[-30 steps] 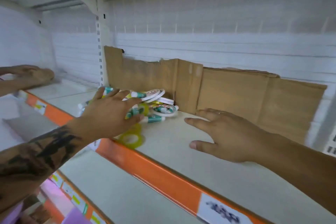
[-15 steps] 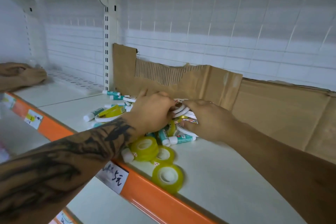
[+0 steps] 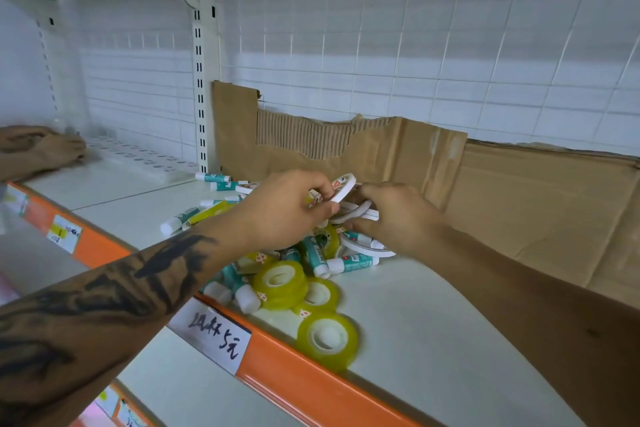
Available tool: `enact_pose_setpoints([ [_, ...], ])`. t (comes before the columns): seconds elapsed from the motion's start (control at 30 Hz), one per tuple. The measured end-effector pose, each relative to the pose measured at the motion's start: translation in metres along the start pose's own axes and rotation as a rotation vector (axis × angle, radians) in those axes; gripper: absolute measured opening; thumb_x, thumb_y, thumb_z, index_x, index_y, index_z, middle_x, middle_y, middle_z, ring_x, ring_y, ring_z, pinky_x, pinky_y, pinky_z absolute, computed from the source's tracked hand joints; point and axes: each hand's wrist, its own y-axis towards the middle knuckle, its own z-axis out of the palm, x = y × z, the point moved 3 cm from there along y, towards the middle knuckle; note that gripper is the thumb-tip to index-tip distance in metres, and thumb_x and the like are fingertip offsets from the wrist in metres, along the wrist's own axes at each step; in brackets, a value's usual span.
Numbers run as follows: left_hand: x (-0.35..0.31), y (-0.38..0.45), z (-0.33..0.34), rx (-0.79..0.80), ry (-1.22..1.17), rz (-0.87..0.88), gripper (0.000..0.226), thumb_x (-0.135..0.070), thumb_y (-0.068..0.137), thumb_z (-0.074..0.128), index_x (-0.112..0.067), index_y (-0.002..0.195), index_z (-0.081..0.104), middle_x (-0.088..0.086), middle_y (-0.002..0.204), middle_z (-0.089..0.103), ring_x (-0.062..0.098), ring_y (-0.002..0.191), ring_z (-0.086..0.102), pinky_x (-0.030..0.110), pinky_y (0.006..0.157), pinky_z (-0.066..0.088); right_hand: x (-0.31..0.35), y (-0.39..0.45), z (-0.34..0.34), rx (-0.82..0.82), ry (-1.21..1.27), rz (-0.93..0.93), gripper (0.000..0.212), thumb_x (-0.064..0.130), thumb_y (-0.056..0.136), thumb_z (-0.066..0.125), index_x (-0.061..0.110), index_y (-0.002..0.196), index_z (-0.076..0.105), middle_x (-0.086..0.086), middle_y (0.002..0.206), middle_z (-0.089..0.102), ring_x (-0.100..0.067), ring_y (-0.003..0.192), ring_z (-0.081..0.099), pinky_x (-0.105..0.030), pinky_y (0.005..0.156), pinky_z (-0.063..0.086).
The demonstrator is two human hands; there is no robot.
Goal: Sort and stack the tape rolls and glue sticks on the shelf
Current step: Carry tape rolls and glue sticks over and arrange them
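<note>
Currently a thin white tape roll (image 3: pixel 343 188) with a printed face is tilted up on edge above the pile, pinched by the left hand (image 3: pixel 287 210), fingers curled round its lower rim. Right hand (image 3: pixel 398 218) grips a small stack of flat white tape rolls (image 3: pixel 356 212) just beside it, fingers curled under them; exact count can't be told. Both hands sit over the heap at mid-shelf.

Below them: more white rolls (image 3: pixel 369 246) lie flat, mixed with teal-and-white glue sticks (image 3: pixel 351 262) with white caps, lying at all angles. Three clear yellowish tape rolls with white cores lie nearer the front: one thick roll (image 3: pixel 280 282), a thinner one (image 3: pixel 320 295) touching it, and one (image 3: pixel 328 340) right at the shelf (image 3: pixel 433 340) edge. More glue sticks (image 3: pixel 180 220) are scattered left of the heap, plus a yellow pack (image 3: pixel 211 211), blurred.

Torn brown cardboard (image 3: pixel 485 204) leans on the tiled back wall. Orange front rail (image 3: pixel 311 381) carries a handwritten price label (image 3: pixel 209 336). Another person's hand (image 3: pixel 45 149) rests on the shelf at far left.
</note>
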Motion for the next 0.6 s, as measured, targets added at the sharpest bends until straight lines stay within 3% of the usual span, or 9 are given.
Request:
enact_pose_setpoints([
  [0.1, -0.003, -0.007, 0.007, -0.012, -0.021, 0.025, 0.009, -0.04, 0.095, 0.068, -0.031, 0.094, 0.07, -0.012, 0.088, 0.065, 0.012, 0.08, 0.062, 0.038, 0.075, 0.052, -0.01, -0.012, -0.013, -0.023, -0.023, 0.021, 0.038, 0.062, 0.08, 0.072, 0.043, 0.109, 0.058, 0.014, 0.092, 0.063, -0.015, 0.089, 0.062, -0.037, 0.075, 0.056],
  [0.27, -0.029, -0.017, 0.023, -0.016, 0.091, 0.088, 0.007, -0.038, 0.094, 0.068, -0.034, 0.09, 0.066, -0.02, 0.066, 0.061, 0.005, 0.064, 0.058, 0.03, 0.061, 0.039, -0.031, -0.06, -0.041, -0.044, -0.071, 0.024, 0.034, 0.055, 0.082, 0.075, 0.039, 0.109, 0.062, 0.012, 0.108, 0.061, -0.017, 0.101, 0.059, -0.039, 0.086, 0.054],
  [0.43, -0.087, -0.035, 0.04, -0.055, 0.233, 0.21, 0.005, -0.042, 0.092, 0.067, -0.039, 0.089, 0.063, -0.008, 0.09, 0.072, 0.021, 0.084, 0.065, 0.033, 0.073, 0.039, -0.058, -0.133, -0.072, -0.067, -0.126, 0.042, 0.041, 0.06, 0.08, 0.076, 0.036, 0.111, 0.061, 0.011, 0.112, 0.062, -0.018, 0.104, 0.06, -0.039, 0.085, 0.055],
  [0.53, -0.139, -0.051, 0.056, -0.036, 0.316, 0.249, 0.009, -0.041, 0.092, 0.066, -0.034, 0.093, 0.062, -0.01, 0.1, 0.07, 0.019, 0.095, 0.065, 0.041, 0.09, 0.046, -0.083, -0.19, -0.1, -0.07, -0.179, 0.068, 0.042, 0.061, 0.082, 0.073, 0.037, 0.113, 0.059, 0.016, 0.114, 0.059, -0.015, 0.105, 0.059, -0.038, 0.083, 0.055],
  [0.6, -0.18, -0.065, 0.07, -0.032, 0.341, 0.308, 0.009, -0.04, 0.091, 0.067, -0.033, 0.093, 0.062, -0.011, 0.1, 0.068, 0.017, 0.095, 0.066, 0.043, 0.093, 0.048, -0.103, -0.233, -0.12, -0.075, -0.207, 0.083, 0.044, 0.061, 0.082, 0.073, 0.036, 0.115, 0.059, 0.015, 0.117, 0.061, -0.016, 0.108, 0.058, -0.039, 0.085, 0.054],
])
